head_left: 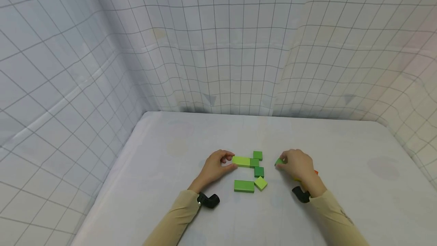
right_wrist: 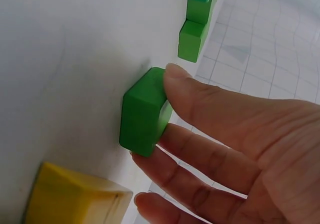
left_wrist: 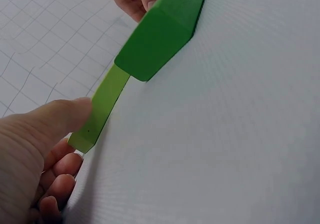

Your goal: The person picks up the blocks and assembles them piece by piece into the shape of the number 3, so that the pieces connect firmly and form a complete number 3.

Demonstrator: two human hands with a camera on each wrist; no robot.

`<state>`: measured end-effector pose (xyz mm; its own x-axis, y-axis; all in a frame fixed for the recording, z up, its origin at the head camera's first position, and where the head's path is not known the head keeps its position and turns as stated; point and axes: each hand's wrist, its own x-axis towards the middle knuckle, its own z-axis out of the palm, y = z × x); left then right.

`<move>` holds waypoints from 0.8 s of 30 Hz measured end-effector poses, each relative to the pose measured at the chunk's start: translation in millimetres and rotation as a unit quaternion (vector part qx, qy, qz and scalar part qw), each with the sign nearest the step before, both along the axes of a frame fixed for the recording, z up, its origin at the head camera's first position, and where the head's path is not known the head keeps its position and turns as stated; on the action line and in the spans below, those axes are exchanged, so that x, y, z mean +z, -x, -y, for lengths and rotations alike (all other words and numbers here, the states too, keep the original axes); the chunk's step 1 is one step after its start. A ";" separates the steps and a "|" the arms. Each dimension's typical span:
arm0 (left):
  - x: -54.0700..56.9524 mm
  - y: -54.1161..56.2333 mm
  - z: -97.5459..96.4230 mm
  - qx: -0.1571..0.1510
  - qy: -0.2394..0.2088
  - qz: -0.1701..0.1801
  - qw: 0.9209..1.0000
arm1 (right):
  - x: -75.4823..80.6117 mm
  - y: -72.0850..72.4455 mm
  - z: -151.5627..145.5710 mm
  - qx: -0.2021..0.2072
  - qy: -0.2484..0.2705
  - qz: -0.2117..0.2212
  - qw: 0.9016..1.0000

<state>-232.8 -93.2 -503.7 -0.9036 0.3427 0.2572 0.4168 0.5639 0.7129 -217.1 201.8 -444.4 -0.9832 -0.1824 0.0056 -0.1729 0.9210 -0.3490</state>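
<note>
On the white table, a long yellow-green block (head_left: 241, 161) has its left end between the thumb and curled fingers of my left hand (head_left: 216, 165). The left wrist view shows the thumb on that block's side (left_wrist: 105, 104). Its right end meets a small green block (head_left: 254, 163); another green block (head_left: 257, 155) stands behind and a darker green block (head_left: 259, 172) in front. To the right, my right hand (head_left: 297, 164) pinches a green block (right_wrist: 142, 111) between thumb and fingers, the block standing at the table surface.
Nearer me lie a long green block (head_left: 244, 186) and a turned yellow-green square block (head_left: 261, 183), close together. A yellow block (right_wrist: 70, 196) sits beside the right hand, and a red-orange piece (head_left: 316, 172) shows partly behind that wrist. Gridded white curtains (head_left: 239, 48) enclose the table.
</note>
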 end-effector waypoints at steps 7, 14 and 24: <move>-3.5 3.4 -0.4 0.006 0.004 -0.001 1.000 | -3.4 -5.4 -1.0 0.009 0.005 -0.013 1.000; -6.6 7.1 -0.7 0.010 0.012 -0.009 1.000 | -1.9 -15.0 -0.4 0.019 0.007 -0.001 1.000; -4.3 5.0 -2.1 0.014 0.015 -0.015 1.000 | -3.1 -30.8 -3.2 0.045 0.028 0.015 0.998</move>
<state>-237.9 -91.1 -508.0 -0.9049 0.3258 0.2739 0.4215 0.5959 0.6836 -186.3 205.0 -447.5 -0.9628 -0.2699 -0.0112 -0.2423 0.8811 -0.4061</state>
